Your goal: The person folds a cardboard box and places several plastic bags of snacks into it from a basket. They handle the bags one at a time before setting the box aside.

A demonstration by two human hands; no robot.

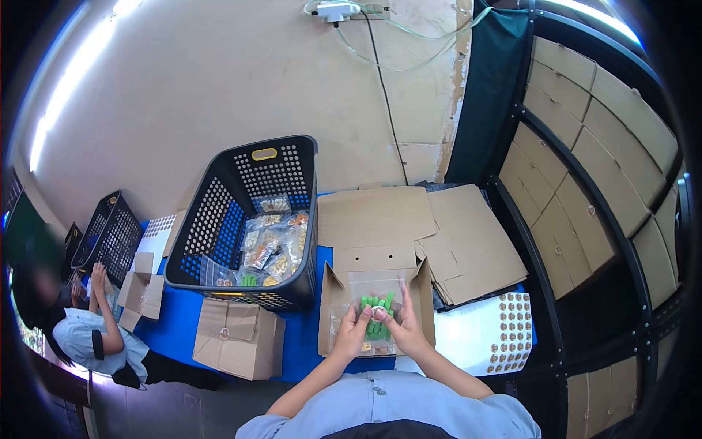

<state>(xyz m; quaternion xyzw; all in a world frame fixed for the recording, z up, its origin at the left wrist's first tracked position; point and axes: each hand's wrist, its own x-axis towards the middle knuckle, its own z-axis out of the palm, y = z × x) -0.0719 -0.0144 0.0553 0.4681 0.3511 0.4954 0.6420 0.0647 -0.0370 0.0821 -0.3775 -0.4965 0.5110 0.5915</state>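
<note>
In the head view, a clear plastic bag of green sticks (377,301) is held between my two hands. My left hand (354,331) grips its left side and my right hand (408,326) its right side. Both thumbs press near a small round label (379,313) on the bag's front. Beneath the bag is an open cardboard box (327,311) with its lid folded back. More clear packets (373,347) show inside the box, partly hidden by my hands and the bag.
A black perforated basket (303,219) of small packets stands left on the blue-covered table. Near it sits a closed carton (241,347). Flat cardboard (479,249) and a sticker sheet (468,336) lie right, by shelves of boxes (614,161). Another person (99,336) works at far left.
</note>
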